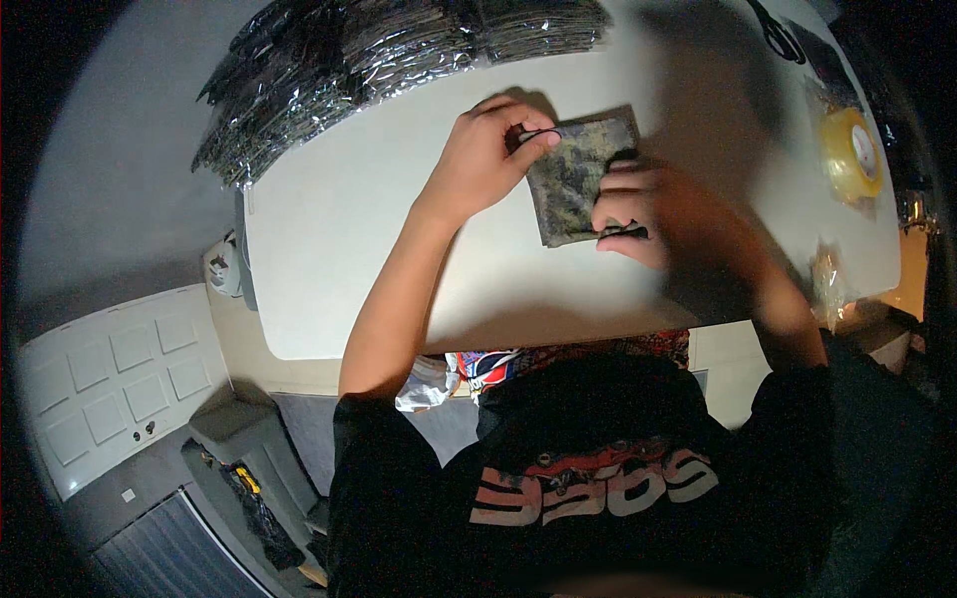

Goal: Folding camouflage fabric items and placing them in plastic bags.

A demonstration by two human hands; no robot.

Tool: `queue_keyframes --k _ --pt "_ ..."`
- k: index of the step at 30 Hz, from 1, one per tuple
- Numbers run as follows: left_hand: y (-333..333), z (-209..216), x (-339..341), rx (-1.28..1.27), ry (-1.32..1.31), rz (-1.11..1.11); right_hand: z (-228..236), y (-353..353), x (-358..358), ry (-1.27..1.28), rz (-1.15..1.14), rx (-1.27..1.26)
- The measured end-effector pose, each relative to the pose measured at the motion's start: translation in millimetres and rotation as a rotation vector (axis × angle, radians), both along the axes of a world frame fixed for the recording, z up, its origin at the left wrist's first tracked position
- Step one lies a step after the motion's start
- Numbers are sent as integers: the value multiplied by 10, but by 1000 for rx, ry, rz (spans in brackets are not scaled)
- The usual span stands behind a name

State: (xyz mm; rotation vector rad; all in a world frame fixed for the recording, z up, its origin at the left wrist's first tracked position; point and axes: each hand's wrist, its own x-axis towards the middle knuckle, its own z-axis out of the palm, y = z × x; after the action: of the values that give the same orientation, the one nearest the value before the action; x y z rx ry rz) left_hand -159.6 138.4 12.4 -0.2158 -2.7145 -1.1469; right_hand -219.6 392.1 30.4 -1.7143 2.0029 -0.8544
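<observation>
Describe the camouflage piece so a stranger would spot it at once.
Find the white table, then the left hand and right hand over it. The camouflage piece is the flat, roughly rectangular one both hold, matte unlike the shiny stacks beyond.

Right hand [658,209] covers the lower right part of the camo piece [573,164]; left hand [478,154] hides a bit of its upper left corner. Dark bit by the right thumb too small to tell. Right wrist sits in deep shadow, outline soft. Stack of shiny dark packs [399,65] and black looped thing [782,38] run off the top edge, black shirt [588,414] off the bottom. Clear crinkled plastic [828,279] blurs, shape unclear
</observation>
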Motion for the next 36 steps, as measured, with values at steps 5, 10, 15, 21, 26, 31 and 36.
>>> queue_keyframes --k 5,10,15,21,26,31,36 --pt "-33 -6 -4 -19 27 3 18 30 1 16 14 -72" --pt "-107 81 48 -102 83 -3 37 47 -90 139 -269 -94" --pt "-41 98 109 -179 42 43 -72 20 -262 90 -543 -178" --pt "-9 82 93 -105 14 70 -197 -45 -424 335 -473 -185" --pt "-43 112 144 -10 -63 88 -289 -52 -536 215 -369 -82" --pt "-121 143 135 132 -85 97 -273 -193 -689 41 -301 -130" --pt "-289 273 129 419 73 80 93 -385 -750 -201 -341 -34"
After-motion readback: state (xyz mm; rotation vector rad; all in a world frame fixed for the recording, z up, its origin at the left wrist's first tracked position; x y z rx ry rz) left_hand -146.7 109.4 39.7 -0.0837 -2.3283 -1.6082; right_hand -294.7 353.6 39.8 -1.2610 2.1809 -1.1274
